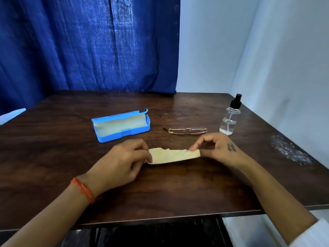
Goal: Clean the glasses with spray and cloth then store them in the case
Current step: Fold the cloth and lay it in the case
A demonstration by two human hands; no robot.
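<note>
A pale yellow cloth (175,155), folded into a long strip, is stretched between my hands just above the dark wooden table (71,148). My left hand (124,163) pinches its left end and my right hand (215,148) pinches its right end. Thin gold-rimmed glasses (187,131) lie folded on the table just beyond the cloth. A blue glasses case (122,126) sits open to the left of them, with only its pale lining inside. A clear spray bottle (229,118) with a black pump stands upright at the right.
A blue curtain (89,45) hangs behind the table and a white wall (267,50) closes the right side. A whitish scuffed patch (288,150) marks the table near its right edge. The table's front edge runs just below my forearms.
</note>
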